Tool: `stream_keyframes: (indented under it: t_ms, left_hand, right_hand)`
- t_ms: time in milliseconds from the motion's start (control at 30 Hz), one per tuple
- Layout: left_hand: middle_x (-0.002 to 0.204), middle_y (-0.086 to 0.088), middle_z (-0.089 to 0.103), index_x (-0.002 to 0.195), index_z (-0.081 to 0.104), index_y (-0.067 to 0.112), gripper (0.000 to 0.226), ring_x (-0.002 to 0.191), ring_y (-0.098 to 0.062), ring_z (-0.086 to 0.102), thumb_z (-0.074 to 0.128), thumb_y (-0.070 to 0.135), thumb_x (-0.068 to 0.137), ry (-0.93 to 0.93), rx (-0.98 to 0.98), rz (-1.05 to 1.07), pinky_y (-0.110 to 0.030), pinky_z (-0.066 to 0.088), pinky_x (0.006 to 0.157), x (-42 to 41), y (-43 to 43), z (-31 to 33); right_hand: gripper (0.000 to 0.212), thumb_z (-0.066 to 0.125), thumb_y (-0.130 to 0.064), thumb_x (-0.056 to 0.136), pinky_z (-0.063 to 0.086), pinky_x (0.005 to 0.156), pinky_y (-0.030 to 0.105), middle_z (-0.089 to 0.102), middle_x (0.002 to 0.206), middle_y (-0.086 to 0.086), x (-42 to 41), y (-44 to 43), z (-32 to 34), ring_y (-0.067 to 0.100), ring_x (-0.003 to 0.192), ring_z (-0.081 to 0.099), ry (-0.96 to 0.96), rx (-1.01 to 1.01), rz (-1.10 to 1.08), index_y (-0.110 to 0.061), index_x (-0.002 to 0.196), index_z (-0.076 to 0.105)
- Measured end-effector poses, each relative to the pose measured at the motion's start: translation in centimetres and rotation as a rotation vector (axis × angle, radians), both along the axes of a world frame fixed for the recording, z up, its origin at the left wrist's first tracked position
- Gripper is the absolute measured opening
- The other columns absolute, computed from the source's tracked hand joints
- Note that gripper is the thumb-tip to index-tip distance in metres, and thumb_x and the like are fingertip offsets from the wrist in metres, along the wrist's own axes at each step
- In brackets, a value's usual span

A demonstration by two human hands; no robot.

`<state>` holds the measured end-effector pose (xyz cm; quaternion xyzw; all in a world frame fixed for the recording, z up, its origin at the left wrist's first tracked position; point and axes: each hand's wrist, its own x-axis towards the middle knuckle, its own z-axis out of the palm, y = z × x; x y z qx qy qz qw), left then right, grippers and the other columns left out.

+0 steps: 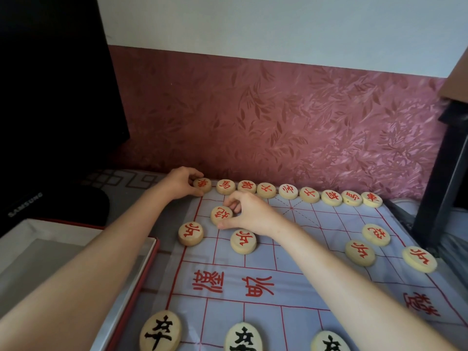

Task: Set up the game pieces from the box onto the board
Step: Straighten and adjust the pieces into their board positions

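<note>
**Grip on the far corner**

Left hand [181,183] pinches the corner piece [202,184] ending the far row on the board [228,259]. Right hand [250,215] has its fingers [234,203] curled round a second red piece [222,214] just nearer. The open box [63,230] lies left of the board.

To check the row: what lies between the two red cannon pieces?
In the head view, only the right hand, which pinches the left cannon, then bare board up to the right cannon; no other piece there.

Dim soft daylight, dark left corner, wide-angle edge distortion
</note>
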<state>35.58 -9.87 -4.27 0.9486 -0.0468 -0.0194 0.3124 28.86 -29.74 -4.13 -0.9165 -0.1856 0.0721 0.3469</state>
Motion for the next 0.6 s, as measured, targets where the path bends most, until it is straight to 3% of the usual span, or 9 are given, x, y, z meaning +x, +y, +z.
stream_keyframes:
  t_ms: [233, 400, 600]
  left_hand:
    - [0.128, -0.006, 0.056, 0.126, 0.055, 0.013, 0.059, 0.113, -0.018, 0.053, 0.078, 0.019, 0.072, -0.03, -0.041, 0.036, -0.023, 0.038, 0.086, -0.09, -0.21, -0.21]
    - [0.126, -0.005, 0.057, 0.123, 0.056, 0.014, 0.057, 0.109, -0.015, 0.053, 0.079, 0.021, 0.071, -0.036, -0.053, 0.058, -0.024, 0.038, 0.083, -0.19, -0.33, -0.32]
    - [0.125, -0.005, 0.057, 0.122, 0.057, 0.015, 0.057, 0.111, -0.017, 0.053, 0.079, 0.024, 0.07, -0.041, -0.039, 0.075, -0.024, 0.039, 0.083, -0.1, -0.41, -0.38]
  right_hand:
    - [0.048, 0.077, -0.022, 0.074, 0.044, 0.08, 0.02, 0.052, 0.085, -0.017, -0.04, -0.02, 0.27, 0.005, 0.084, 0.052, 0.026, 0.014, 0.041, -0.018, 0.118, 0.059]
    - [0.047, 0.076, -0.023, 0.075, 0.045, 0.084, 0.025, 0.055, 0.092, -0.012, -0.15, -0.11, 0.07, 0.008, 0.09, 0.054, 0.024, 0.021, 0.042, -0.019, 0.119, 0.059]
    - [0.048, 0.076, -0.024, 0.075, 0.042, 0.079, 0.02, 0.048, 0.084, -0.019, -0.1, -0.14, 0.06, 0.007, 0.09, 0.052, 0.011, 0.013, 0.056, -0.02, 0.12, 0.059]
